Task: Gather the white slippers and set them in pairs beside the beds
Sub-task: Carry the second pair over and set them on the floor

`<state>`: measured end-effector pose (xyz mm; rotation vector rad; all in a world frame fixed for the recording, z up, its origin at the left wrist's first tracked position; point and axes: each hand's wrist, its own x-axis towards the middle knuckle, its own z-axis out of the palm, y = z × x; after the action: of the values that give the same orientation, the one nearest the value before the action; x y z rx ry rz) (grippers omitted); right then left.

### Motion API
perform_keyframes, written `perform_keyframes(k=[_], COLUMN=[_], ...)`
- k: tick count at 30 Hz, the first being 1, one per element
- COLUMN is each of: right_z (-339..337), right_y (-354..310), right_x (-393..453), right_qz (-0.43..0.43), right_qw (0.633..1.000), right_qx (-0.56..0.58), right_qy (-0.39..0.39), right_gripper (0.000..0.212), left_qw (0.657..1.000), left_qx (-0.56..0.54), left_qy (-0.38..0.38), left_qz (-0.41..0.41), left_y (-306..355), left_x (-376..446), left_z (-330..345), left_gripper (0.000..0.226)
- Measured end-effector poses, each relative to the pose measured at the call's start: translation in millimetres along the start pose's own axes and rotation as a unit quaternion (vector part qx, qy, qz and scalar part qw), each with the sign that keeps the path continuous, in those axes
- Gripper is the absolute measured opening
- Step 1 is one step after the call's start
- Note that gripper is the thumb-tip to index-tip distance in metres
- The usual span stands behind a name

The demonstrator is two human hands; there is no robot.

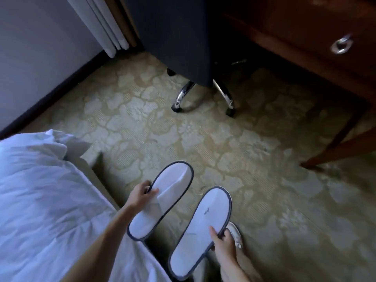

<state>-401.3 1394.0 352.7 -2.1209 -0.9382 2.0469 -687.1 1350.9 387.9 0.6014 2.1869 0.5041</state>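
I hold two white slippers with dark blue trim above the patterned carpet. My left hand (140,195) grips the left slipper (162,198) by its left edge. The right slipper (203,228) hangs a little lower, with my right hand (223,241) pinching its right edge. Both slippers point away from me and sit side by side, apart. The bed (44,200) with white bedding lies to the left, its corner close to the left slipper.
An office chair (183,47) with chrome legs stands ahead under a dark wooden desk (305,37) at the upper right. A desk leg (325,151) comes down at the right. White curtains (101,23) and a wall are at the upper left. My shoe (236,233) shows below the right slipper.
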Motion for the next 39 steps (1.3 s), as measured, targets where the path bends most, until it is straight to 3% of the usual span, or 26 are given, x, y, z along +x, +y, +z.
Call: perform_keyframes(k=[2,4,6,9,17,23,32,39], right_z=[31,61,87,127,202,215,227,233], right_y=[15,32,48,79,162,200,196,193], right_x=[51,94,138,206,346,384,385,383], right_qz=[0.009,0.013,0.028,0.042,0.021,-0.028,-0.048,-0.040], right_qw=[1.000,0.999,0.998,0.996,0.997,0.998,0.994,0.992], right_qx=[0.022,0.028,0.053,0.080,0.074,-0.003,-0.050,-0.049], right_qy=[0.015,0.019,0.015,0.007,0.026,0.051,0.091,0.110], right_gripper=[0.036,0.029,0.022,0.022,0.026,0.033,0.048,0.040], left_qw=[0.999,0.998,0.999,0.999,0.999,0.998,0.988,0.983], left_qx=[0.034,0.061,0.050,0.028,-0.013,-0.032,-0.065,-0.073], left_qy=[-0.002,-0.009,0.006,0.006,-0.022,0.040,0.130,0.160], left_qz=[0.018,0.009,-0.017,-0.020,-0.037,-0.037,-0.057,-0.056], left_y=[-24,-52,-79,-125,-250,-316,-312,-317], left_x=[54,100,144,204,298,313,316,315], left_z=[10,24,39,69,155,199,218,226], left_gripper=[0.031,0.031,0.017,0.028,0.022,0.027,0.028,0.027])
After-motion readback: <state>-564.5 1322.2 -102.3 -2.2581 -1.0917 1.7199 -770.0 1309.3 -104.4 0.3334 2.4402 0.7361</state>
